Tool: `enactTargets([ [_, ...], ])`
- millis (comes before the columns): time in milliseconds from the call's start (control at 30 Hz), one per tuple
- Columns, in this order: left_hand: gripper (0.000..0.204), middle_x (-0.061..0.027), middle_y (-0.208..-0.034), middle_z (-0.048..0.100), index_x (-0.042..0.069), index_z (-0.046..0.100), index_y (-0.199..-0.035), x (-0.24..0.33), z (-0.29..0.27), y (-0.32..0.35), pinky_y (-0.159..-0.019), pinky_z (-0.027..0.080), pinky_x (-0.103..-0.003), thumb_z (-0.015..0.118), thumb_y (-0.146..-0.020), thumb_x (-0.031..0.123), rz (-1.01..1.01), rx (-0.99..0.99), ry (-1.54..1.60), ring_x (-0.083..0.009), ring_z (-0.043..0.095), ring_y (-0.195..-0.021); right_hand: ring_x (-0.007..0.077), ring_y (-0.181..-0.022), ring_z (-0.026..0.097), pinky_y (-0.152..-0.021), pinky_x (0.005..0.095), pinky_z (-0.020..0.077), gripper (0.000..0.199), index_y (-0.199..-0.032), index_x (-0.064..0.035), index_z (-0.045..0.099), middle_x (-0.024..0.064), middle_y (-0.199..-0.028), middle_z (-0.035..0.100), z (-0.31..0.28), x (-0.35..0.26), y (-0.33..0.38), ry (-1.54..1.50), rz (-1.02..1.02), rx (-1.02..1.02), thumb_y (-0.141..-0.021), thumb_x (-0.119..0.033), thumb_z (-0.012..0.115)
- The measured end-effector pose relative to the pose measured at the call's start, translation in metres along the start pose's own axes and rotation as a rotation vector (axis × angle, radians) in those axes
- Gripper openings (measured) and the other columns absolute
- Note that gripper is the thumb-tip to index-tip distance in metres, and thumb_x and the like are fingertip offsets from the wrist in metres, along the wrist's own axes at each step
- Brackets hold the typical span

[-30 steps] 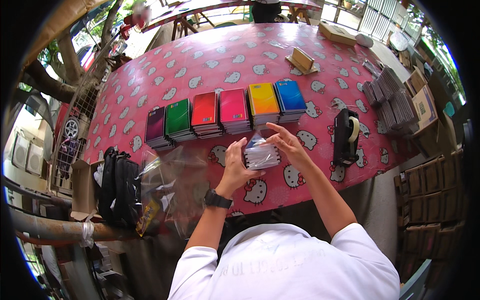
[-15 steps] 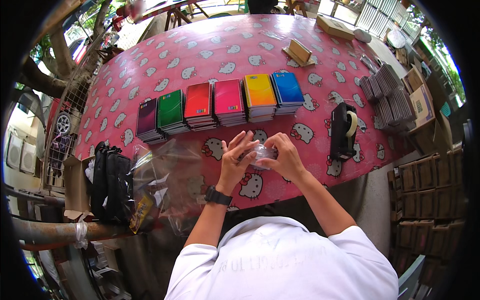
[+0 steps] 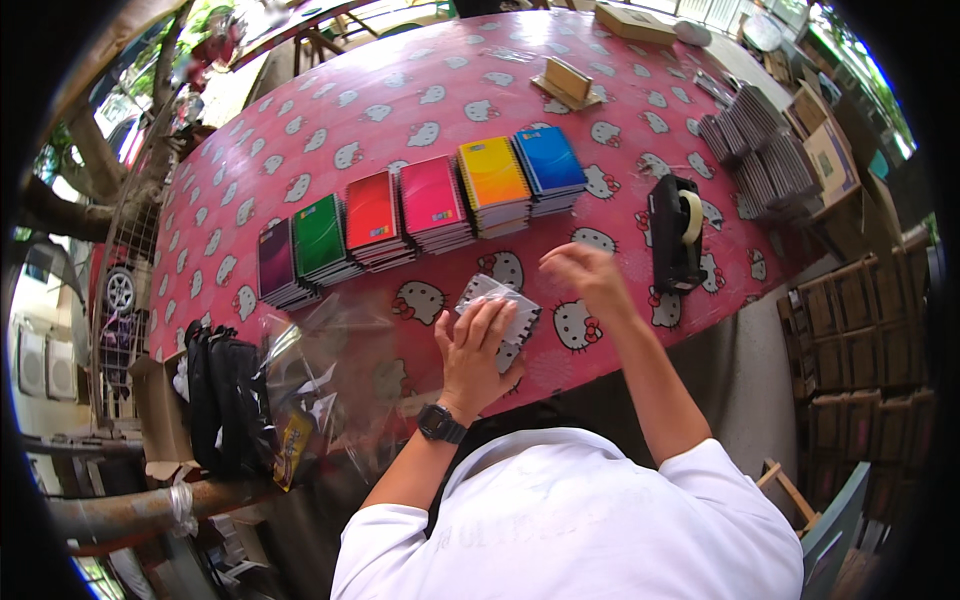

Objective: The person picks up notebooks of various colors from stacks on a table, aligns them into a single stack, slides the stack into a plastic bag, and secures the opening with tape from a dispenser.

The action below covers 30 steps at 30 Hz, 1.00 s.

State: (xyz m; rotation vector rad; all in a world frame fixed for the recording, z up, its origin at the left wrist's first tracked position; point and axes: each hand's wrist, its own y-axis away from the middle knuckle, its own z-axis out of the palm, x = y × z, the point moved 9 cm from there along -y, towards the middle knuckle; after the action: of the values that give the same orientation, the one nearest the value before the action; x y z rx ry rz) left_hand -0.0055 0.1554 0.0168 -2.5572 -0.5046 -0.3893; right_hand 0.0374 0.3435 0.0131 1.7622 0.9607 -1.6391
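Note:
Under my left hand point(image 3: 474, 345) lies a small white-faced spiral notebook point(image 3: 524, 318), covered by clear, shiny plastic. My fingers spread across its top and the thumb is at its near side, gripping it against the table. My right hand point(image 3: 588, 275) is raised to the right of the notebook and apart from it. Its fingers are bent and smeared by motion, so I cannot make out whether they hold anything. Nearest to it on the right stands a black tape dispenser point(image 3: 664, 235) with a roll of tape point(image 3: 691, 218).
Beyond my hands runs a row of spiral notebook stacks: purple point(image 3: 276, 262), green point(image 3: 320, 240), red point(image 3: 373, 215), pink point(image 3: 432, 200), yellow point(image 3: 490, 175), blue point(image 3: 550, 162). Clear plastic bags point(image 3: 340, 350) lie left. Bundled notebooks point(image 3: 770, 160) and cartons point(image 3: 830, 165) are at the right.
My right hand has let go of the plastic-covered notebook and moved right and up. My left hand now lies across the notebook, which shows more. The whole view has shifted slightly.

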Motion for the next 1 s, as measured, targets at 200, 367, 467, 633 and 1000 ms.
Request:
enactTargets([
  [200,0.069,-0.0044,-0.141,0.040,0.018,0.049,-0.130,0.005,0.001,-0.001,-0.107,0.015,-0.046,0.070,-0.065,0.029,0.000,0.057,0.028,-0.0235,0.032,-0.132,0.0187,-0.070,0.063,-0.067,0.0310,0.0494,0.024,-0.094,0.0001,0.067,0.0089,-0.082,0.068,-0.265,0.048,0.085,0.683,-0.049,0.945,-0.087,-0.022,0.062],
  [367,0.066,-0.0018,-0.143,0.038,0.024,0.048,-0.131,0.006,0.010,-0.006,-0.107,0.013,-0.050,0.068,-0.069,0.030,-0.020,0.001,0.036,-0.0216,0.030,-0.133,0.0234,-0.080,0.065,-0.075,0.0336,0.0477,0.041,-0.090,-0.0016,0.070,0.0135,-0.083,0.069,-0.299,0.104,0.071,0.576,0.262,0.778,-0.083,-0.041,0.064],
  [467,0.067,-0.0006,-0.143,0.038,0.025,0.047,-0.132,-0.002,0.007,-0.003,-0.108,0.011,-0.050,0.068,-0.069,0.030,-0.048,0.010,0.020,-0.0206,0.030,-0.133,0.0235,-0.077,0.064,-0.074,0.0319,0.0465,0.033,-0.085,-0.0020,0.070,0.0124,-0.080,0.068,-0.258,0.058,0.054,0.657,0.139,0.742,-0.082,-0.034,0.067],
  [633,0.068,-0.0012,-0.142,0.039,0.023,0.048,-0.132,-0.002,0.003,0.001,-0.109,0.009,-0.050,0.069,-0.067,0.029,-0.022,0.026,-0.009,-0.0224,0.030,-0.134,0.0119,-0.057,0.056,-0.051,0.0232,0.0372,0.012,-0.085,-0.0064,0.065,0.0031,-0.074,0.064,-0.247,0.085,0.096,0.153,0.136,0.727,-0.083,-0.017,0.068],
  [1000,0.070,-0.0073,-0.147,0.031,0.024,0.050,-0.130,-0.003,0.001,0.000,-0.109,0.012,-0.051,0.072,-0.064,0.025,-0.102,0.032,0.118,-0.0264,0.028,-0.135,0.0068,-0.066,0.051,-0.058,0.0237,0.0415,0.018,-0.085,-0.0018,0.060,-0.0005,-0.071,0.055,0.031,-0.015,-0.004,-0.018,0.111,-0.619,-0.087,-0.019,0.065],
])
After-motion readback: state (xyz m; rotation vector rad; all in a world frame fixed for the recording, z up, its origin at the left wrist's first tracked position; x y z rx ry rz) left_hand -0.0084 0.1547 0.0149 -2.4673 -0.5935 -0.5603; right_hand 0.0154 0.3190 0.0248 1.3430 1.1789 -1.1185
